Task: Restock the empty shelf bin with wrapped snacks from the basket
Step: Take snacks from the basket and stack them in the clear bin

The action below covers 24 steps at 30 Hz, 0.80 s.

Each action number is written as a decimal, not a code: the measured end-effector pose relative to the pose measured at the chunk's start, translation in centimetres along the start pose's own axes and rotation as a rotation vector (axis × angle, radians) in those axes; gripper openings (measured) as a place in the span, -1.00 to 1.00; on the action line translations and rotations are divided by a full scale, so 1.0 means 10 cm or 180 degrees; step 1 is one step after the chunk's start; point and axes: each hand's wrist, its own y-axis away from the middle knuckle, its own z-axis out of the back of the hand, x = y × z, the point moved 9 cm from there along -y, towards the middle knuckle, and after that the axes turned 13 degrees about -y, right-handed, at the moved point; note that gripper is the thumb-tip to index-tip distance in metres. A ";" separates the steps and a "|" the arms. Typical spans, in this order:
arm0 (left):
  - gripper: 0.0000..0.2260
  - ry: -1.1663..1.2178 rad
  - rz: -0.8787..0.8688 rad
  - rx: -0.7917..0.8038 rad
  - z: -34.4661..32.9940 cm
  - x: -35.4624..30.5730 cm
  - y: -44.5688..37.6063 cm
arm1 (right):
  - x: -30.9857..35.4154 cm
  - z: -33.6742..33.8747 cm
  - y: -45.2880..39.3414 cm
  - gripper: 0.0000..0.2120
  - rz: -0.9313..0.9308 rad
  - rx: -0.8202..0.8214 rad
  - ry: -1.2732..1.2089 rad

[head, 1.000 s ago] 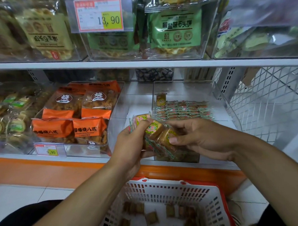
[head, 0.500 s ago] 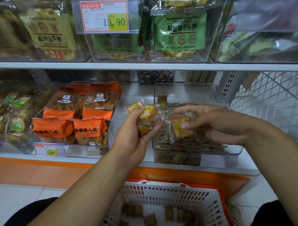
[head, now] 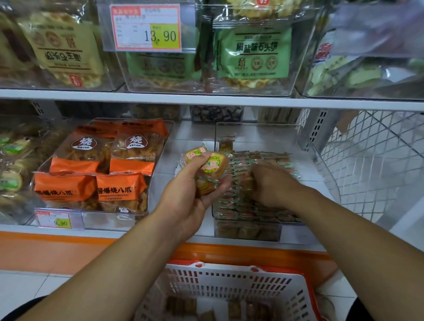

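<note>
My left hand (head: 188,190) grips a small stack of wrapped snacks (head: 208,165), brown squares with yellow-green round labels, just left of the clear shelf bin (head: 248,231). Rows of the same wrapped snacks (head: 257,210) line the bin's floor. My right hand (head: 270,184) reaches down into the bin, fingers curled round one snack (head: 247,183) that it sets among the rows. Below the shelf sits the white basket (head: 228,283) with a red rim, and several loose snacks (head: 208,316) lie on its bottom.
A clear bin of orange snack bags (head: 93,170) stands to the left, with a 9.90 price tag (head: 57,218). The shelf above (head: 208,99) carries bins of green and yellow packets. A white wire mesh divider (head: 374,166) closes off the right side.
My right hand has carried one snack away from the left hand's stack, rightwards and down into the bin. My left hand has stayed near the bin's left wall, holding the rest.
</note>
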 end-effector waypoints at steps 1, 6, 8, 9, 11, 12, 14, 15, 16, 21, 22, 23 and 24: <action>-0.79 -0.0052 -0.0006 0.0032 -0.01 -0.01 0.00 | 0.05 0.00 -0.01 -0.77 -0.0026 0.0017 0.0180; -0.83 -0.0139 -0.0001 0.0148 -0.05 -0.04 -0.05 | 0.14 0.03 -0.24 -0.79 -0.0313 0.0660 0.0180; -0.82 -0.0135 0.0002 0.0132 -0.04 -0.05 -0.08 | 0.08 0.18 -0.43 -0.90 -0.0367 0.0469 -0.0888; -0.81 -0.0153 0.0011 0.0115 -0.03 -0.05 -0.11 | 0.02 0.22 -0.52 -0.82 -0.0443 0.0277 -0.1488; -0.80 -0.0192 0.0060 0.0092 -0.01 -0.03 -0.14 | -0.11 0.19 -0.67 -0.57 -0.0695 -0.0117 -0.2459; -0.80 -0.0188 0.0089 0.0084 0.00 -0.01 -0.16 | -0.15 0.13 -0.72 -0.48 -0.0777 -0.0251 -0.2719; -0.80 -0.0161 0.0135 0.0085 0.01 0.02 -0.20 | -0.19 -0.02 -0.83 -0.42 -0.0830 -0.0314 -0.2995; -0.79 -0.0146 0.0158 0.0088 0.02 0.03 -0.21 | -0.21 -0.07 -0.88 -0.41 -0.0827 -0.0305 -0.3097; -0.79 -0.0131 0.0179 0.0091 0.03 0.05 -0.22 | -0.23 -0.11 -0.92 -0.40 -0.0835 -0.0312 -0.3178; -0.83 -0.0105 0.0259 0.0100 0.05 0.09 -0.25 | -0.22 -0.07 -1.03 -0.48 -0.0777 -0.0365 -0.2836; -0.84 -0.0096 0.0266 0.0085 0.06 0.10 -0.25 | -0.23 -0.04 -1.04 -0.45 -0.0810 -0.0388 -0.2710; -0.84 -0.0089 0.0274 0.0074 0.06 0.10 -0.25 | -0.24 -0.01 -1.05 -0.39 -0.0825 -0.0428 -0.2638; -0.83 -0.0084 0.0276 0.0067 0.06 0.10 -0.24 | -0.24 0.01 -1.06 -0.33 -0.0798 -0.0457 -0.2633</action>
